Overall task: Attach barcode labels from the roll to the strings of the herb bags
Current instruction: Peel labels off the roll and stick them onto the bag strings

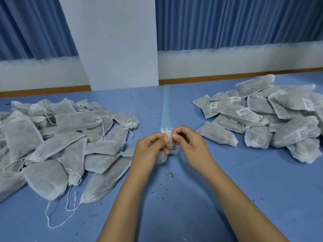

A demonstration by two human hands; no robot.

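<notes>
Fingers of the left hand and right hand curl tight, pinching a label between them at table centre, a bag under the left palm, the strip running toward 12 o'clock, plain bags at 9, labelled bags at 2.

My L hand & R hand are both bare, forearms bare too all the way back to the near side of the blue table. Nails short, rounded, plain; the R thumb's nail shows clearest, approx. mid-table. Wrists slim, forearms widen toward the table's near side. Knuckles lightly creased, backs of both hands smooth.
</notes>
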